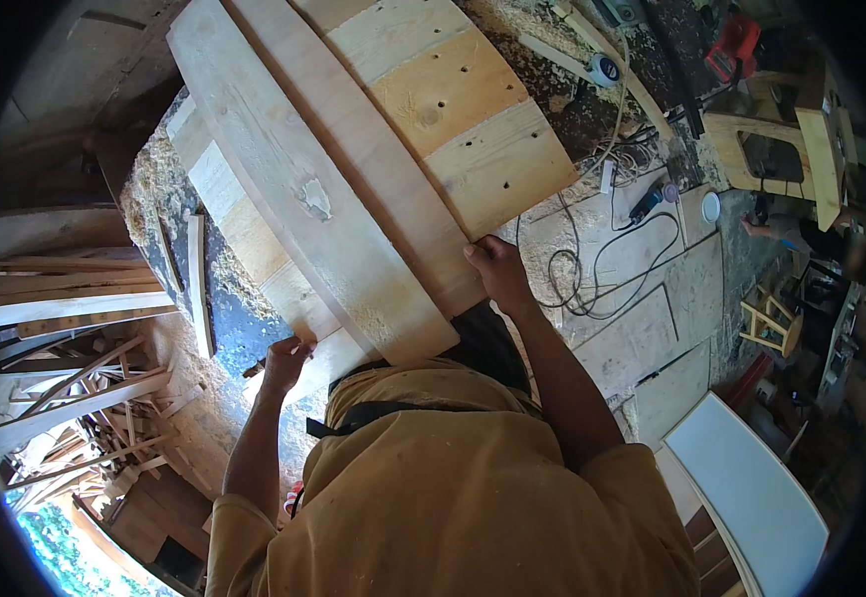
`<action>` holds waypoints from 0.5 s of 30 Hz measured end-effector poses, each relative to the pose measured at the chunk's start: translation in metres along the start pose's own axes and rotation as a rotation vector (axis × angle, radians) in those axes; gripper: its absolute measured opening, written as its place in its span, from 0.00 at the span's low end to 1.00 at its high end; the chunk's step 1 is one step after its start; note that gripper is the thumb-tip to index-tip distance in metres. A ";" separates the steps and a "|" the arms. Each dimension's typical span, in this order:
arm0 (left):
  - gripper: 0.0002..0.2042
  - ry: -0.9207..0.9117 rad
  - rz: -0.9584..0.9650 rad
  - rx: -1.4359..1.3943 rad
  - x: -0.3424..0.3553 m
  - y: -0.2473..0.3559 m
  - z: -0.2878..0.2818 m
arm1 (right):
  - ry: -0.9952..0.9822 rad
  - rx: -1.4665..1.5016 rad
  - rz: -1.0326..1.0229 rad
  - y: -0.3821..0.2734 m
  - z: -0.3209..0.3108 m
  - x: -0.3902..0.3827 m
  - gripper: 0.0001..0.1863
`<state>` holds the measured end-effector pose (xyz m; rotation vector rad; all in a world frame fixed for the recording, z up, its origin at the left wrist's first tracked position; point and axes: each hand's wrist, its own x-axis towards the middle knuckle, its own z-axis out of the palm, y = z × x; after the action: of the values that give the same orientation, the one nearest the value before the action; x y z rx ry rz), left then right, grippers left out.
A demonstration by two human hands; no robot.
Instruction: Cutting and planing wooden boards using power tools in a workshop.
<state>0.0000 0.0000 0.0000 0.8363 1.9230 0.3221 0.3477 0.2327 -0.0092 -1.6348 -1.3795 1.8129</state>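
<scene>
Plank panel (428,117), 1 pc, lies ahead, top centre of view; 2 long boards on it, 1 pale board (279,149), 1 reddish board (365,149); 2 hands: R hand (500,279) half-curled at reddish board's edge, L hand (286,362) curled nr panel's L edge, can't tell if either grips; 1 tape measure (605,70) beyond, R side.

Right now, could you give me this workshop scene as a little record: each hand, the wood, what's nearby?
Left hand: at the near end of the slatted panel; contact unclear
Right hand: curled at the right edge of the plain plank
Wood: blemished plank alongside the plain one, both across the panel
Nearby: tape measure, upper right; wood scraps, left
</scene>
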 end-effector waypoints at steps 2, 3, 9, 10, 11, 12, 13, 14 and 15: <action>0.13 0.006 -0.016 0.048 0.000 0.004 -0.003 | 0.028 0.018 -0.046 0.002 0.003 0.003 0.15; 0.13 0.011 -0.023 0.045 -0.003 0.008 -0.004 | 0.018 0.016 -0.046 0.005 0.003 0.004 0.15; 0.13 -0.057 -0.003 0.088 0.001 0.003 -0.002 | 0.068 -0.093 -0.134 0.006 0.000 0.001 0.15; 0.15 -0.052 -0.008 0.081 0.002 -0.004 0.000 | 0.084 -0.075 -0.136 0.009 0.000 0.002 0.15; 0.15 -0.050 0.000 0.153 0.004 -0.011 -0.001 | 0.101 -0.057 -0.138 0.012 0.003 0.003 0.15; 0.16 -0.050 -0.030 0.109 0.003 -0.004 0.001 | 0.088 -0.057 -0.137 0.011 0.004 0.003 0.15; 0.16 -0.048 -0.059 0.064 0.000 0.004 0.000 | 0.072 -0.048 -0.070 0.005 0.004 0.002 0.14; 0.16 -0.040 -0.066 0.059 -0.001 0.001 -0.001 | 0.058 -0.041 -0.003 0.002 0.004 0.001 0.14; 0.17 -0.056 -0.052 0.081 0.001 0.001 -0.003 | 0.053 -0.043 -0.007 0.004 0.004 0.002 0.14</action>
<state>-0.0023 0.0012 0.0013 0.8388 1.9122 0.1883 0.3454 0.2307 -0.0141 -1.6842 -1.4091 1.7349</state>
